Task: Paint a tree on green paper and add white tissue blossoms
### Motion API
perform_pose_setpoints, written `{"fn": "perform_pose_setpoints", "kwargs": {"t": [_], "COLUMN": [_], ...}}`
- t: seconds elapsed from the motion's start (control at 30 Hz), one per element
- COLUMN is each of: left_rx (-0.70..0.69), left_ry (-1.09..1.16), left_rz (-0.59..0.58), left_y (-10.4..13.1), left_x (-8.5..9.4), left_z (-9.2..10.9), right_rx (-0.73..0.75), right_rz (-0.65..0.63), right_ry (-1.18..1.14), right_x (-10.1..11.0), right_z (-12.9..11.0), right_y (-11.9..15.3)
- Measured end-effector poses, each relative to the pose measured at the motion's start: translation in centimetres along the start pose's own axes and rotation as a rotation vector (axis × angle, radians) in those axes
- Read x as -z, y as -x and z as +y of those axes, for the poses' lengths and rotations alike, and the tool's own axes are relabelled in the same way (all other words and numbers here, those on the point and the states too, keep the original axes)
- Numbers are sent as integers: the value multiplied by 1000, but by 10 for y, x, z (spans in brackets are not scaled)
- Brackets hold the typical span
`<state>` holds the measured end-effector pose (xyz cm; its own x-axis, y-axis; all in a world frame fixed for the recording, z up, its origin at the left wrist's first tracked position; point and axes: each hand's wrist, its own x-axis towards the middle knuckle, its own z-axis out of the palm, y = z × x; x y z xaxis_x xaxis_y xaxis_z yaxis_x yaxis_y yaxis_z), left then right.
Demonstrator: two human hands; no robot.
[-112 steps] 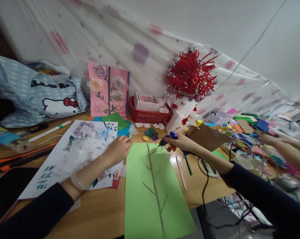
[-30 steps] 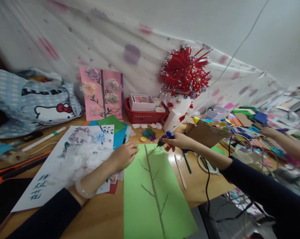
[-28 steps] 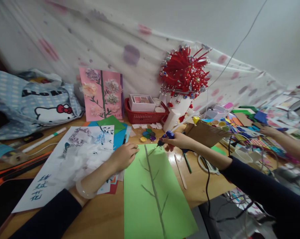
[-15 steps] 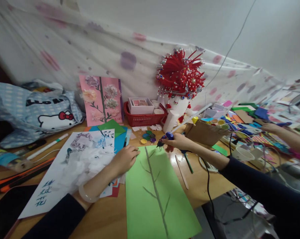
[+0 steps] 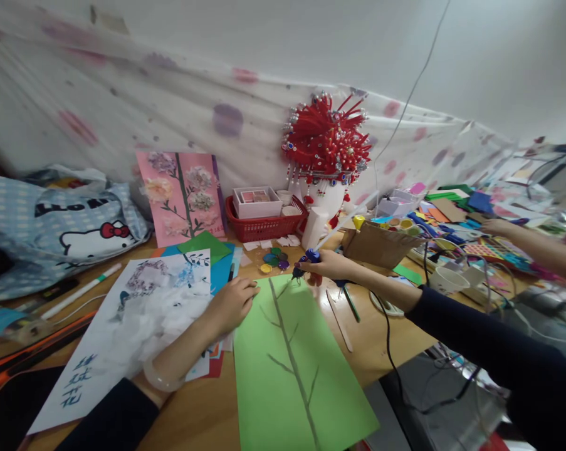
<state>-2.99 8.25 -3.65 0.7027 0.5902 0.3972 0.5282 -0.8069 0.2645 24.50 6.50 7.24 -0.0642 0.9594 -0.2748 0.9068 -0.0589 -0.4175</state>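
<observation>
A sheet of green paper [image 5: 259, 376] lies lengthwise before me, with a dark branching stem drawn down it. My left hand [image 5: 232, 300] rests at its upper left edge, palm down, holding nothing, fingertips on the paper. In my right hand [image 5: 327, 266] is a blue hot glue gun [image 5: 312, 255], its dark nozzle just over the paper's top right part, near the end of a drawn twig. A long white glue stick [image 5: 343, 222] slants up behind the gun. My fingers hide the gun's handle. White paper with crumpled white tissue [image 5: 170, 319] lies left of my left hand.
A pink flower picture [image 5: 158, 213], a red basket [image 5: 264, 228] and a red beaded headdress [image 5: 330, 138] stand behind. A wooden stick [image 5: 339, 321] and green pencil [image 5: 351, 305] lie right of the paper. The black cord [image 5: 390, 344] hangs off the edge. Another person's hand [image 5: 496, 227] reaches in at far right.
The camera view has turned slightly, shifting the scene left. The glue gun's nozzle has moved slightly left over the top of the green paper. My left hand stays at its edge.
</observation>
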Motion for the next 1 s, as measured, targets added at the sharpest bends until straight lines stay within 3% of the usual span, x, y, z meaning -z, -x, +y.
{"fn": "perform_pose_setpoints", "kwargs": {"t": [0.13, 0.3, 0.5, 0.73, 1.0], "left_rx": [5, 5, 4, -4, 5], "left_ry": [3, 4, -15, -19, -13], "left_rz": [-3, -10, -21, -38, -26], "left_y": [0, 0, -1, -1, 0], "left_x": [-1, -1, 2, 5, 0], "left_z": [0, 0, 2, 6, 3], "right_rx": [2, 35, 22, 50, 16], "right_rz": [32, -31, 31, -38, 38], "right_ry": [-12, -60, -59, -129, -89], "right_x": [-2, -2, -3, 1, 0], "right_z": [0, 7, 5, 10, 3], "right_y": [-2, -2, -1, 5, 3]}}
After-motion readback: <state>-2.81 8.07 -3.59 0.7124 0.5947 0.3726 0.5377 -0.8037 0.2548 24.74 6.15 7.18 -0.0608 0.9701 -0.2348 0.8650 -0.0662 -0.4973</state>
